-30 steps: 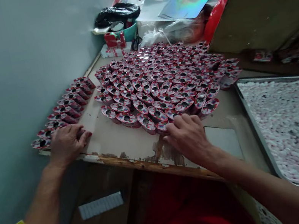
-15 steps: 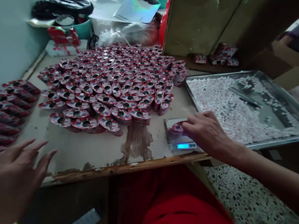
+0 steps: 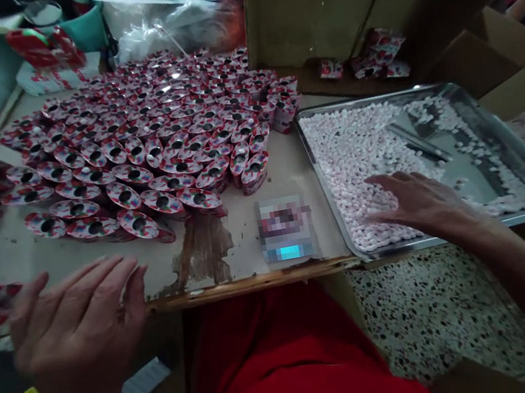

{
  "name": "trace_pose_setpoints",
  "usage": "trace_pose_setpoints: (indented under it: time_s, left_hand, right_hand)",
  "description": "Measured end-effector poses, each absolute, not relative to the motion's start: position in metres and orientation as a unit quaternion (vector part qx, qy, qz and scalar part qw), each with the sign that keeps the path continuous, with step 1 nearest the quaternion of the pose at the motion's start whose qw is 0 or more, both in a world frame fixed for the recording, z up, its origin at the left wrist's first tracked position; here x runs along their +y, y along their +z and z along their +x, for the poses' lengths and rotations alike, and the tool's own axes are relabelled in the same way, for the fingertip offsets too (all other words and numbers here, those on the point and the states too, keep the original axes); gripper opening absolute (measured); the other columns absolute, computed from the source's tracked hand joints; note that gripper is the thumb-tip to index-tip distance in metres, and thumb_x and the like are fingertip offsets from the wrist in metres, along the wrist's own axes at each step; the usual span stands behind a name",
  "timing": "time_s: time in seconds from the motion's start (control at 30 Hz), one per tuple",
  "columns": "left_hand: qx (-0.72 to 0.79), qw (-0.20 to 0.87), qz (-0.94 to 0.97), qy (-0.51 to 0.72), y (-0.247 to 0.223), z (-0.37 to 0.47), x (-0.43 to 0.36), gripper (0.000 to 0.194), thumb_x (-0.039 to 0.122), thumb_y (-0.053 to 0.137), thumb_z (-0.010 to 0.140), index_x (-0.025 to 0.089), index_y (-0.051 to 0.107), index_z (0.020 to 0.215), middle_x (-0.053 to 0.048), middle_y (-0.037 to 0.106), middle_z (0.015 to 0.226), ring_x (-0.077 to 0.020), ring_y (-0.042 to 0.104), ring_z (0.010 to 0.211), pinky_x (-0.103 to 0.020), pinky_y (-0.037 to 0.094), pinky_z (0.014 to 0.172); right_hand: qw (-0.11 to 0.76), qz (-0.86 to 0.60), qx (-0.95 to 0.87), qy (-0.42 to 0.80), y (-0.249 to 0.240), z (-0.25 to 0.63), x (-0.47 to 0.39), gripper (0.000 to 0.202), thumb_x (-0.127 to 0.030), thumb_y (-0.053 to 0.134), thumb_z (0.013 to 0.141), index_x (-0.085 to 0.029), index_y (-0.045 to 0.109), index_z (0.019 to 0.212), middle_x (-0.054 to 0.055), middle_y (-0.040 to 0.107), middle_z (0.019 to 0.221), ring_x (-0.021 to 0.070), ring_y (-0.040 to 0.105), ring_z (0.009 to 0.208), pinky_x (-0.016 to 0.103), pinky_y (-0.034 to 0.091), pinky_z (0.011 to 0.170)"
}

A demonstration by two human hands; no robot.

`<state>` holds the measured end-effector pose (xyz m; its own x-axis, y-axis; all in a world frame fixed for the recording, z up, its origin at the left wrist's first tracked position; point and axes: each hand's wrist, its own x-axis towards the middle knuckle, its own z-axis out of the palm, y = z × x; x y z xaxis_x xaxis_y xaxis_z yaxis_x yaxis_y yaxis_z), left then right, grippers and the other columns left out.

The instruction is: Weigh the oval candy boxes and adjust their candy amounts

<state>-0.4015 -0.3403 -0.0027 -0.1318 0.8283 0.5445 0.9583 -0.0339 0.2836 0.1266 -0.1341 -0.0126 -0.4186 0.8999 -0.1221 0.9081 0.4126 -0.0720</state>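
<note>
- Reaching over small white pieces [image 3: 350, 160] in a shallow silver metal tray [image 3: 322, 176], the right hand [image 3: 413, 200] is held low, its grip spread wide and nothing seen in it, a shape suited to loose pieces.
- Above the front edge of the pale, worn surface [image 3: 244, 240], the left hand [image 3: 79, 323] is poised, its grip half open, with no object seen in it.
- Red-and-pink patterned oval packs [image 3: 131, 175] are stood upright in a tight cluster, dark openings upward, perhaps so that each is propped by its neighbours.
- One similar pack [image 3: 284, 218], its details blurred, is set on a small scale [image 3: 290, 252] with a lit blue display, placed just beside the tray, likely for easy reach.
- A grey metal tool [image 3: 420, 143] is laid among the pieces.
</note>
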Motion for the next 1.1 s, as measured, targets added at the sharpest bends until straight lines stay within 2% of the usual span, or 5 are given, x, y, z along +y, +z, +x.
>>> trace_pose_setpoints:
  time_s: [0.13,0.3,0.67,0.9,1.1]
  left_hand:
    - [-0.609,0.243,-0.724,-0.213,0.021,-0.359,-0.307,0.044,0.023,0.082,0.088,0.028,0.069,0.130,-0.006,0.081,0.121,-0.0330,0.075,0.112,-0.059,0.048,0.120]
    - [-0.567,0.219,-0.764,-0.217,0.021,-0.318,-0.285,0.038,0.025,0.077,0.093,0.029,0.068,0.130,-0.004,0.080,0.122,-0.0278,0.074,0.115,-0.054,0.045,0.123]
    - [-0.644,-0.168,-0.649,-0.368,-0.015,-0.262,-0.265,0.075,0.028,0.090,0.083,0.026,0.055,0.150,-0.006,0.075,0.129,-0.0224,0.073,0.111,-0.036,0.061,0.096]
    - [-0.614,-0.155,-0.670,-0.388,-0.047,-0.232,-0.237,0.053,0.022,0.093,0.079,0.023,0.070,0.127,-0.007,0.078,0.117,-0.0235,0.071,0.104,-0.038,0.059,0.094]
    - [-0.466,-0.022,-0.773,-0.431,-0.035,-0.203,-0.181,0.021,0.021,0.075,0.096,0.021,0.074,0.117,-0.007,0.071,0.105,-0.0226,0.065,0.103,-0.037,0.056,0.095]
  right_hand:
    - [0.023,0.481,0.873,-0.072,-0.033,0.123,-0.136,0.070,-0.040,0.077,0.089,-0.023,0.052,0.152,0.016,0.062,0.138,0.0413,0.063,0.114,0.051,0.052,0.095]
    - [-0.013,0.522,0.842,-0.137,-0.035,0.111,-0.111,0.022,-0.040,0.063,0.095,-0.023,0.065,0.108,0.008,0.068,0.090,0.0275,0.062,0.074,0.037,0.043,0.063]
    - [-0.141,0.581,0.762,-0.247,-0.014,0.140,-0.120,0.048,-0.069,0.065,0.090,-0.022,0.078,0.093,0.003,0.062,0.062,0.0226,0.055,0.056,0.035,0.036,0.055]
    - [-0.176,0.511,0.822,-0.181,-0.012,0.120,-0.126,0.031,-0.055,0.077,0.090,-0.029,0.083,0.106,0.009,0.077,0.117,0.0367,0.068,0.110,0.052,0.050,0.096]
    - [-0.456,0.506,0.421,-0.600,-0.012,0.049,-0.149,0.014,-0.037,0.068,0.102,-0.023,0.071,0.104,0.009,0.074,0.103,0.0251,0.072,0.098,0.040,0.060,0.092]
